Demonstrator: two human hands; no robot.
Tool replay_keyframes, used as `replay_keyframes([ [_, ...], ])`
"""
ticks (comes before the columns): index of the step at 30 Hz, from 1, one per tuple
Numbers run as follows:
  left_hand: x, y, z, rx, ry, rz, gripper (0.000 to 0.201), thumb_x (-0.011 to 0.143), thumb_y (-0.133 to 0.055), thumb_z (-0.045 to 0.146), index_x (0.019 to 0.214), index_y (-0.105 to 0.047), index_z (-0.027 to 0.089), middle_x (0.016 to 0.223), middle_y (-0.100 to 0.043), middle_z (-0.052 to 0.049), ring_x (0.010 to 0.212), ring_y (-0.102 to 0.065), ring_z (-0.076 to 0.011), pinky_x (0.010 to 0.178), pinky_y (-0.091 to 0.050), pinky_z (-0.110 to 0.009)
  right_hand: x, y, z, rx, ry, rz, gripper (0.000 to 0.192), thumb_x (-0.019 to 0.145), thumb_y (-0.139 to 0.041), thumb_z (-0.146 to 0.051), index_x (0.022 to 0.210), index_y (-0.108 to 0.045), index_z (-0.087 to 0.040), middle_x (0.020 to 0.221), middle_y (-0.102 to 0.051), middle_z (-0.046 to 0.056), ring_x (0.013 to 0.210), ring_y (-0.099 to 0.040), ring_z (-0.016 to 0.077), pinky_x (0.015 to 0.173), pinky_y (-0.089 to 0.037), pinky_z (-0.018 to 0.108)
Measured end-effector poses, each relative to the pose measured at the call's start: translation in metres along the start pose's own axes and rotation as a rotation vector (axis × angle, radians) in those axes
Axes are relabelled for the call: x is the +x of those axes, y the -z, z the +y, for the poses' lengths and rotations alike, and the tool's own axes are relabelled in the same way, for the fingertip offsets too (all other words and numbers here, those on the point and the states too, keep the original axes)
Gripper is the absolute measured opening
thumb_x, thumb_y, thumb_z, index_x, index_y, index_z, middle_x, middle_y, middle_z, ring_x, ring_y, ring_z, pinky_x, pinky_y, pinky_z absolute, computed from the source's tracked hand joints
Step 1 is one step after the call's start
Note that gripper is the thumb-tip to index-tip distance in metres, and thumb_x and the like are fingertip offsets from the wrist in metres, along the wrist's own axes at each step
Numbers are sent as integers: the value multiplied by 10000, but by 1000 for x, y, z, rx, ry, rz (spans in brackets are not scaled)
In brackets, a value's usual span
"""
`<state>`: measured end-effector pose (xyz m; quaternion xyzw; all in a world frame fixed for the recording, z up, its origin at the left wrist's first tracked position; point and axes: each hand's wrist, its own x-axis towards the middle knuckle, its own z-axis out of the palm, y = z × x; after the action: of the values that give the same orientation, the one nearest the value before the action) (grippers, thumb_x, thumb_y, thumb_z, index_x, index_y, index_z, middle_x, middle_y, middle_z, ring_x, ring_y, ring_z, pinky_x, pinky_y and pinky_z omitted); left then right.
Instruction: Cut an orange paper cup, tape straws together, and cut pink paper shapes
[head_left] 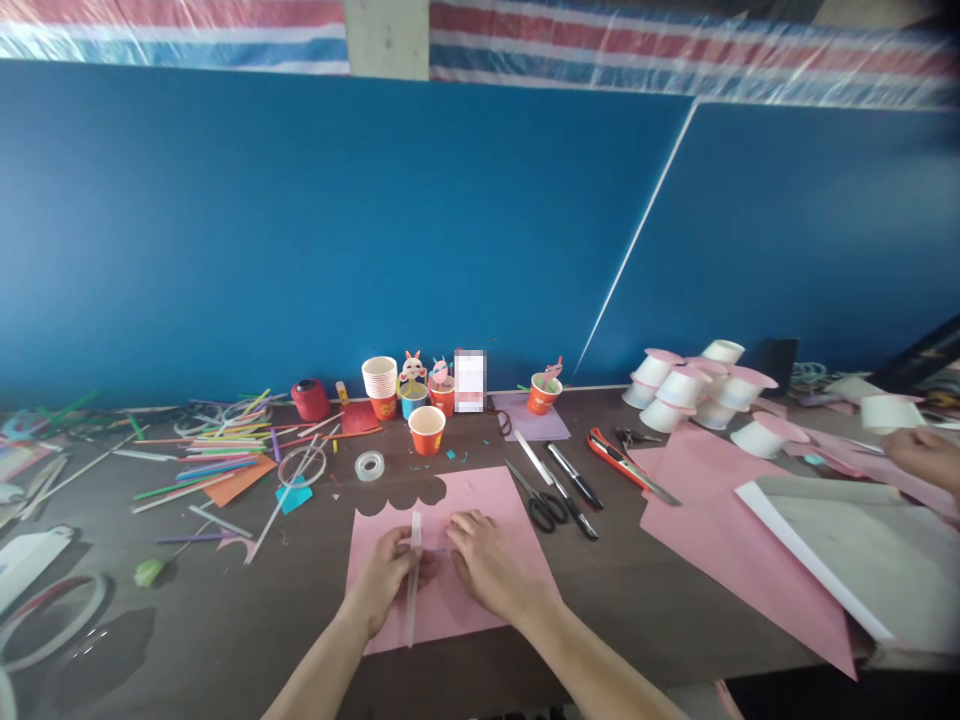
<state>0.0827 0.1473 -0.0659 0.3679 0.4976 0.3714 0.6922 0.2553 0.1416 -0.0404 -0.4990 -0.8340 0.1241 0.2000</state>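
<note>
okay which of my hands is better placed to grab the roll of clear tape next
Probably the left. The left hand pinches the pale straw on the pink sheet, and the tape roll lies up-left of it. The right hand would have to cross over.

My dark brown counter (225, 640) fills the lower frame. At lower centre lies a pink sheet (480, 500) with a scalloped top edge. Right of it sit scissors (541, 500), two pens (574, 485) and a red knife (622, 462). A tape roll (369, 466) and an orange cup (427, 430) lie above the sheet. Straws (225, 450) scatter at centre left. White cups (697, 390) cluster at upper right, above bigger pink paper (735, 560).
</note>
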Motion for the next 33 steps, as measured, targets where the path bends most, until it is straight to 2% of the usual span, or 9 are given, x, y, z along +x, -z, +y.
replay_keyframes([
  [7,-1,11,1,114,-33,26,456,645,-611,380,1002,-459,141,741,-631,-72,608,-616,-170,603,-460,-297,-31,16,25,119,47,-5,252,766,-420,-81,907,-598,-190,1025,-566,55,996,-471,177,885,-347,329],
  [13,-11,15,13,162,-107,27,445,679,-580,394,1033,-449,159,810,-629,-85,657,-606,-165,603,-456,-281,-47,16,32,205,14,80,238,771,-396,-74,887,-574,-180,954,-569,60,954,-489,163,864,-373,311],
  [16,-17,15,19,210,-151,31,375,717,-542,387,1009,-466,165,858,-627,-94,671,-601,-158,612,-450,-277,-46,13,28,175,8,72,214,735,-421,-61,829,-572,-181,895,-560,56,911,-490,176,841,-380,329],
  [18,-19,17,21,206,-127,39,338,713,-552,378,959,-488,155,885,-626,-105,671,-601,-158,621,-448,-282,-44,13,25,164,9,92,211,728,-429,-64,830,-573,-180,913,-552,63,928,-478,190,846,-374,345],
  [21,-20,21,19,102,-36,42,315,711,-564,360,933,-497,146,958,-614,-125,712,-608,-168,665,-446,-295,-44,14,20,209,-4,155,215,766,-408,-95,883,-568,-179,955,-543,86,935,-473,202,840,-375,361],
  [25,-21,20,15,-64,38,12,288,706,-578,336,911,-516,144,1038,-591,-130,778,-609,-175,687,-436,-284,-42,16,5,380,-42,141,182,807,-401,-146,852,-573,-188,840,-560,69,835,-503,186,781,-400,328],
  [28,-26,10,14,-91,49,-38,282,695,-593,340,888,-538,141,1042,-593,-122,776,-610,-169,667,-430,-265,-33,15,-12,540,-117,125,148,805,-444,-214,872,-569,-173,800,-558,56,752,-513,163,715,-416,286],
  [31,-35,-7,14,-76,40,-94,302,685,-603,347,898,-551,139,951,-629,-103,712,-612,-150,615,-420,-241,-17,10,-25,761,-245,90,209,792,-475,-296,925,-550,-154,739,-547,30,648,-501,130,585,-405,228],
  [33,-41,-16,10,-52,31,-104,335,666,-619,358,902,-554,130,855,-649,-94,674,-612,-153,586,-416,-237,-7,3,-29,895,-282,49,200,783,-480,-319,811,-558,-137,630,-500,-3,578,-464,105,520,-367,198],
])
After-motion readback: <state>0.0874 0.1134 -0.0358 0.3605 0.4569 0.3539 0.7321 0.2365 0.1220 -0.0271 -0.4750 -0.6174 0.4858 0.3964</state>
